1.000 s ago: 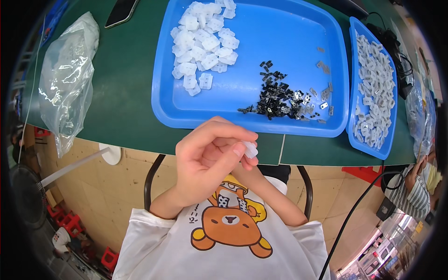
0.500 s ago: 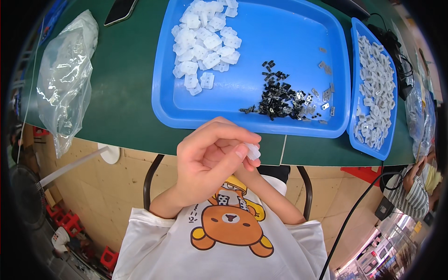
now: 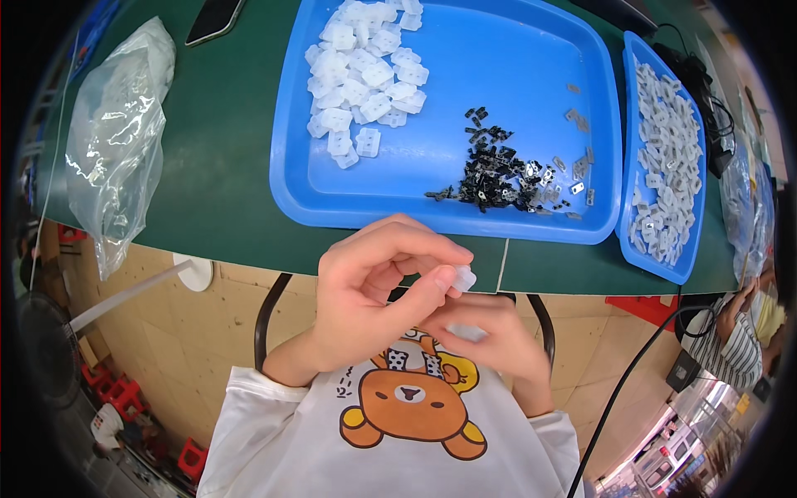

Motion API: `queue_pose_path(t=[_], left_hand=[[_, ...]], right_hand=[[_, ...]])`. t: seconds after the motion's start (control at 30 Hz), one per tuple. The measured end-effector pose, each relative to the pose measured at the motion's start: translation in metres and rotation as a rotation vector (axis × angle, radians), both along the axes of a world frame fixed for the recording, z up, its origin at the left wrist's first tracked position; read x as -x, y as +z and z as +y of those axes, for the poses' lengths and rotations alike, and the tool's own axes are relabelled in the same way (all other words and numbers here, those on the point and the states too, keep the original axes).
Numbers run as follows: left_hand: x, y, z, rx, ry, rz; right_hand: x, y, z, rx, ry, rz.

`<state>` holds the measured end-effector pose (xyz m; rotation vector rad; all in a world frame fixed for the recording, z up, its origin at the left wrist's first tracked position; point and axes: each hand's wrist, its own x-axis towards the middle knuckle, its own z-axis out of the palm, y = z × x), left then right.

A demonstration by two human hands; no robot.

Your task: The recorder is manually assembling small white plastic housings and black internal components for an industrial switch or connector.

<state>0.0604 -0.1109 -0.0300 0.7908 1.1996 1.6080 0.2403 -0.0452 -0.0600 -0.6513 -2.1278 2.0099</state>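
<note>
Between the thumb and fingertips of my left hand (image 3: 374, 290) a small translucent white plastic piece (image 3: 464, 279) is pinched, just off the table's near edge. My right hand (image 3: 502, 336) is close below it, fingers curled and a little blurred. A whitish patch shows inside that curl; I cannot make out whether it is another piece or the shirt behind. Beyond both hands lies a blue tray (image 3: 374, 217). At its left is a heap of similar translucent white pieces (image 3: 365, 79); toward its near right is a pile of small black parts (image 3: 498, 174).
A narrower blue tray (image 3: 628, 158) at the right carries many small greyish-white parts (image 3: 667, 158). On the left of the green table (image 3: 220, 133) are a clear plastic bag (image 3: 120, 133) and a phone (image 3: 214, 18). A black cable (image 3: 618, 390) runs down on the right.
My right hand has come up from under the left hand and turned, and more of it shows to the right. The left hand has shifted slightly right, still pinching the white piece.
</note>
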Motion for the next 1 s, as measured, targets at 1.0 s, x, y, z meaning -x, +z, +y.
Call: queue_pose_path(t=[1.0], left_hand=[[-0.010, 0.012, 0.005, -0.009, -0.096, 0.044]], right_hand=[[0.009, 0.041, 0.018, -0.426, -0.546, 0.382]])
